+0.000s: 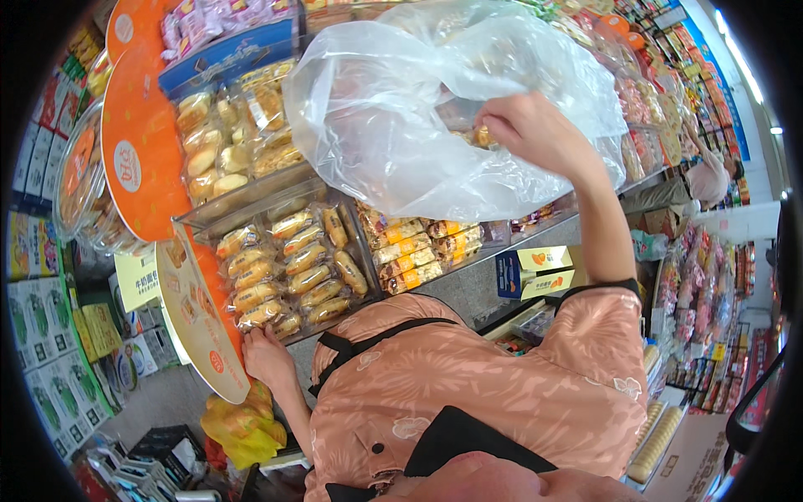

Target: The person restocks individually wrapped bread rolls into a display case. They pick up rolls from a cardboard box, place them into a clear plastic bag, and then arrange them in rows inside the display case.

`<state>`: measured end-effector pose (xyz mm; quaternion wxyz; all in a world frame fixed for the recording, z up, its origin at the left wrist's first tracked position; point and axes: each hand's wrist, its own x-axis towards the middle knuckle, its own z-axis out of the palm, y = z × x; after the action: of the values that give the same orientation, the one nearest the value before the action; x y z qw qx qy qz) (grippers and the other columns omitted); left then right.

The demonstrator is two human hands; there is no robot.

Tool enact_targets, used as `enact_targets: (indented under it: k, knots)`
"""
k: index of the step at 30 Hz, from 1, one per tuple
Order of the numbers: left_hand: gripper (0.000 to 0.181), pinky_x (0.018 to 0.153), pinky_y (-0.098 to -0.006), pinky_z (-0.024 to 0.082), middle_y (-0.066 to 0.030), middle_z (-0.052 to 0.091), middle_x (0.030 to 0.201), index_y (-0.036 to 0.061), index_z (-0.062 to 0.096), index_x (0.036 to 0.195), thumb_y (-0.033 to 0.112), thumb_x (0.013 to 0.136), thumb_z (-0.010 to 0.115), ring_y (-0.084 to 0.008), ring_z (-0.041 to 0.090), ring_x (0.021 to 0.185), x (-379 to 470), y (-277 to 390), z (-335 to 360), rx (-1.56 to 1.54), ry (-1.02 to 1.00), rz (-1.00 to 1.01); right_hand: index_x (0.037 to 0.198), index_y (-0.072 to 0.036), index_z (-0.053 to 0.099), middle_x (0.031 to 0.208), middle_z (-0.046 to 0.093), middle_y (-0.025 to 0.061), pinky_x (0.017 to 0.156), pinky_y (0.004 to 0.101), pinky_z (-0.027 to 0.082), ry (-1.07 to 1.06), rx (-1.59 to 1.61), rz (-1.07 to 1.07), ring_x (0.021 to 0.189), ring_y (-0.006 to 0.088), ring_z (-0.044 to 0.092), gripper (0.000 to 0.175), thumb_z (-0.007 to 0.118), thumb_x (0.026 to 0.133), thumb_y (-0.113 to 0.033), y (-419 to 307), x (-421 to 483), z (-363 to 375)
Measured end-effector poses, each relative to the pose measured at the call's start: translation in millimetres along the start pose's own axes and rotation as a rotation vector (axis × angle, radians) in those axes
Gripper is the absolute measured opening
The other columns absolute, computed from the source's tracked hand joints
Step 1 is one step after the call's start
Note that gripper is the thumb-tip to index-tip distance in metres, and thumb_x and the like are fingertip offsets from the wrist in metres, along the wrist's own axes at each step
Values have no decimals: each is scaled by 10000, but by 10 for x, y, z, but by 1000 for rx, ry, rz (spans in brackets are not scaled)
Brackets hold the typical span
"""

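Observation:
Individually wrapped bread rolls (254, 273) lie in rows in a clear-walled bin before me. My left hand (268, 356) is at the bin's near left corner, its fingertips against the lowest rolls; whether it grips one is hidden. Over the bins farther back lies a large translucent plastic bag (376, 125), crumpled and spread wide. At an opening in the bag, my right hand (533, 128) has its fingers closed on a small golden wrapped snack (483, 135). Wrapped snack bars (408, 254) with orange labels fill the bin right of the rolls.
Packaged buns (210, 150) fill the bin behind the rolls. An orange display board (141, 144) stands at the left, beside clear round tubs (85, 182). An open carton (533, 273) is beyond the counter's near edge. Another person (709, 179) is in the aisle at the far right.

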<state>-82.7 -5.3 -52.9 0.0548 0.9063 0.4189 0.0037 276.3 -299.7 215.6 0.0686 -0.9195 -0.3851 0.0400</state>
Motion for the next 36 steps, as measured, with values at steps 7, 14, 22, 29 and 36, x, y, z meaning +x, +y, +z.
enact_targets:
  k: [7,14,22,29,36]
  knots:
    - [244,743,-476,520,-154,658,916,18,647,882,257,931,645,-362,639,895,-21,10,-35,17,-1,-9,1268,-48,587,1210,651,172,945,418,519,-495,-456,114,1185,343,595,563,737,725,-50,1150,457,813]
    - [271,744,-481,516,-163,641,894,8,649,814,254,927,653,-372,631,882,-33,-63,46,-39,77,62,1257,-38,567,1125,655,201,924,418,506,-458,-190,139,1093,357,627,648,809,662,-122,1021,427,451]
    - [232,731,-479,494,-169,634,881,-14,647,809,191,915,673,-390,610,854,-132,13,-223,-169,110,81,1204,-26,610,1120,679,109,920,344,494,-53,359,-9,1064,247,649,614,864,695,-255,517,-154,-294]
    - [144,731,-296,531,-91,697,913,-26,644,1016,95,990,570,-171,679,876,-139,413,-803,-1338,-439,52,1002,-44,700,1045,722,202,1044,499,361,-529,1395,-873,958,353,666,340,692,925,-375,-510,-300,313]
    - [471,1029,-352,465,-77,554,1383,28,484,1395,346,1049,498,-178,570,1226,-90,788,-921,-2261,-913,-40,1122,-101,688,1449,495,223,1136,485,296,-359,1524,-691,1393,331,419,254,729,872,-120,-1694,-89,1599]
